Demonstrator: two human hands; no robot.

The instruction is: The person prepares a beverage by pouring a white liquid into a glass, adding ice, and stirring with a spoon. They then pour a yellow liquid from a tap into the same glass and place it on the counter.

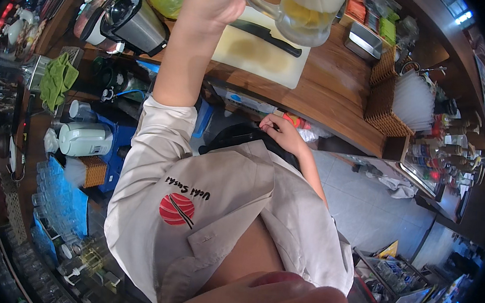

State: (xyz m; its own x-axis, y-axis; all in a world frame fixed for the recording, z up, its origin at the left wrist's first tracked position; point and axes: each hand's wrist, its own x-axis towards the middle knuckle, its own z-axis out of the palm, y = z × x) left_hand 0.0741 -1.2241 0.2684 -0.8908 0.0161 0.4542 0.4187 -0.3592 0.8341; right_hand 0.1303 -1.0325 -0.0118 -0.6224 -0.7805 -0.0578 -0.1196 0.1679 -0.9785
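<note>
Stretching ahead of me, the wooden tabletop (345,65) is the biggest thing here, and it carries nearly all that matters. On it lies the pale cutting board (237,52), with a brownish patch (a stain or a shadow, I cannot tell which) near its middle. Left of the board stands a steel-and-black jug (144,27); well over to the right sits a wicker basket (388,119) of thin, translucent pieces. Next down in size comes the black-handled knife (270,37), lying across the board, partly hidden from my view by the glass mug (305,24).

That mug is at the top edge, its rim out of sight, with yellowish liquid showing inside. My left hand (224,3) is closed around its handle, and it looks lifted clear of the board, at the board's right side. My right hand (281,136) rests by the black cloth (235,136) at my waist, fingers loosely curled; whether they pinch anything, I cannot tell.

I judge the step in hand to be carrying the filled mug, one-handed. The next move calls for a level wrist and a steady grip (the liquid could slop), with the glass kept clear of the knife.
</note>
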